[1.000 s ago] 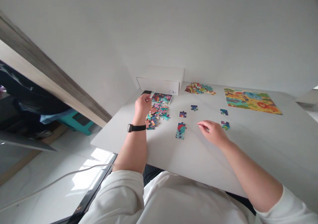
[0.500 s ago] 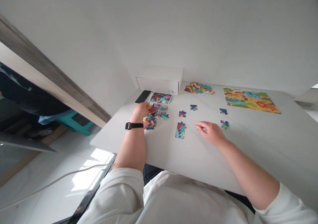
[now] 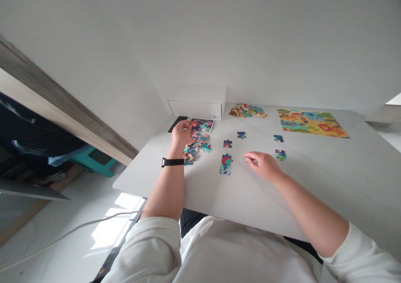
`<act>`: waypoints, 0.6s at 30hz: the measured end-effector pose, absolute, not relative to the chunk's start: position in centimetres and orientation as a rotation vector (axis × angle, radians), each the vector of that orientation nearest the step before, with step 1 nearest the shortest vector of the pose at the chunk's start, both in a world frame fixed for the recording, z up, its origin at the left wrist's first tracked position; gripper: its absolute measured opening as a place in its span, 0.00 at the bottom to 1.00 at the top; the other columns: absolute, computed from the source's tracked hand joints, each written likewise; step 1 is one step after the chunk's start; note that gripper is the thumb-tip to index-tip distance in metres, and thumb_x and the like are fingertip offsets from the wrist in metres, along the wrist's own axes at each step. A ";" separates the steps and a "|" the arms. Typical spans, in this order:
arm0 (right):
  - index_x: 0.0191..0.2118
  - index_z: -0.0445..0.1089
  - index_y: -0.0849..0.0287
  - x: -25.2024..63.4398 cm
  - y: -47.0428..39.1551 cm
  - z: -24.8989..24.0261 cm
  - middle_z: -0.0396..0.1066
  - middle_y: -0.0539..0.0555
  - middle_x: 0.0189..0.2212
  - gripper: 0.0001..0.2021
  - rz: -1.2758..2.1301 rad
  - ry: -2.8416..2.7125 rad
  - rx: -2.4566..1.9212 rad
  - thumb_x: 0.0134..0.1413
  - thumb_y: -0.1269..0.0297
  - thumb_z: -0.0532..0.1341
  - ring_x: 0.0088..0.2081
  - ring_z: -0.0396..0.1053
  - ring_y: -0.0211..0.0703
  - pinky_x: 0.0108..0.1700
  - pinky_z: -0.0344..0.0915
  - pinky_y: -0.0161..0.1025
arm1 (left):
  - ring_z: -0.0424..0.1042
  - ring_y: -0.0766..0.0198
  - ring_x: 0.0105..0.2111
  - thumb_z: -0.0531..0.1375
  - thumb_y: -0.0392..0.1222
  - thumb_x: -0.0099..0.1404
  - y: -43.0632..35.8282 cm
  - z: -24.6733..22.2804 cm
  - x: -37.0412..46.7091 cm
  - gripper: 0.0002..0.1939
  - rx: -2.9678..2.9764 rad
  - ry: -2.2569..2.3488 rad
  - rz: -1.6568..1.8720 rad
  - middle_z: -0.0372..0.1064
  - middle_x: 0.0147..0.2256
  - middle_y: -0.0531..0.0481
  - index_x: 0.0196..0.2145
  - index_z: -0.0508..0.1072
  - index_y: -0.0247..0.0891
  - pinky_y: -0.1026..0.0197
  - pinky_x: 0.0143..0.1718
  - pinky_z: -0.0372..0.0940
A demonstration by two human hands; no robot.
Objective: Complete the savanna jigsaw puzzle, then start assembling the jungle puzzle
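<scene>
My left hand (image 3: 181, 133), wearing a black watch, is above the left end of a colourful picture card (image 3: 203, 126). Its fingers are bent together; anything between them is hidden. Just below lies a heap of loose jigsaw pieces (image 3: 197, 144), partly covered by my arm. My right hand (image 3: 265, 165) rests on the table with fingers loosely bent, thumb apart and nothing visible in them. To its left are a joined jigsaw section with a red shape (image 3: 226, 164) and a single dark piece (image 3: 227, 144). Another blue piece (image 3: 241, 135) lies farther back.
Two separate pieces, a blue one (image 3: 278, 138) and a purple-green one (image 3: 280, 154), lie right of my right hand. A white box (image 3: 196, 109) stands against the wall, near a second pile of pieces (image 3: 247, 110) and an animal picture (image 3: 313, 123). A dark flat object (image 3: 174, 124) sits behind my left hand.
My left hand has risen from the heap of pieces and moved back to the picture card. My right hand stays in nearly the same place. The view has shifted slightly.
</scene>
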State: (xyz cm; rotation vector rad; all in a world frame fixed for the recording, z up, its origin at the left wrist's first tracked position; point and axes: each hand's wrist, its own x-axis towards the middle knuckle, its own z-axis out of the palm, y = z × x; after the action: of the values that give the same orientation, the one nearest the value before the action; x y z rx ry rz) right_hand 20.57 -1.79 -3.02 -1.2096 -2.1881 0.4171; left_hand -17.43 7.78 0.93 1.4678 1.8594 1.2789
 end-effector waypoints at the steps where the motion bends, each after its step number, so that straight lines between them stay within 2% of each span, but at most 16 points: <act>1: 0.48 0.81 0.48 20.6 -1.8 -3.1 0.86 0.51 0.40 0.13 0.415 -2.175 -1.218 0.67 0.67 0.60 0.40 0.84 0.48 0.44 0.78 0.44 | 0.83 0.62 0.38 0.60 0.40 0.72 7.7 0.9 -15.9 0.20 1.393 1.699 1.323 0.81 0.47 0.45 0.59 0.75 0.38 0.61 0.41 0.77; 5: 0.50 0.80 0.49 20.5 -1.6 -3.3 0.86 0.53 0.42 0.13 0.393 -2.122 -1.246 0.67 0.67 0.60 0.42 0.84 0.49 0.45 0.78 0.44 | 0.81 0.66 0.34 0.67 0.39 0.68 6.4 0.4 -9.7 0.20 1.343 1.204 1.208 0.76 0.41 0.50 0.57 0.75 0.37 0.55 0.46 0.80; 8: 0.56 0.77 0.50 20.5 -1.5 -3.3 0.85 0.54 0.41 0.16 0.382 -2.067 -1.262 0.66 0.67 0.62 0.39 0.83 0.48 0.46 0.78 0.43 | 0.82 0.66 0.34 0.68 0.43 0.69 5.1 -0.1 -6.3 0.19 1.375 1.020 1.095 0.75 0.40 0.51 0.55 0.75 0.37 0.53 0.48 0.80; 13: 0.68 0.66 0.49 20.4 -1.3 -3.5 0.81 0.56 0.50 0.27 0.368 -1.975 -1.215 0.65 0.67 0.64 0.39 0.81 0.46 0.48 0.79 0.45 | 0.82 0.64 0.36 0.71 0.50 0.67 4.1 -0.8 -4.4 0.18 1.424 0.972 1.029 0.78 0.38 0.49 0.48 0.76 0.37 0.56 0.44 0.79; 18: 0.71 0.61 0.47 20.3 -1.5 -3.4 0.74 0.60 0.58 0.31 0.373 -2.003 -1.088 0.65 0.67 0.64 0.46 0.79 0.49 0.46 0.80 0.46 | 0.82 0.60 0.38 0.74 0.56 0.62 4.3 -0.6 -4.6 0.22 1.447 0.943 1.036 0.82 0.40 0.44 0.44 0.77 0.37 0.55 0.44 0.78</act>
State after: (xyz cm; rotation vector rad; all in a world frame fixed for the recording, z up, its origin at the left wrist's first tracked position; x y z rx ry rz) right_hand 20.28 -1.52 -3.43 -1.0883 -2.0030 0.3727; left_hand -4.64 4.29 -0.55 1.4470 0.9432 1.0361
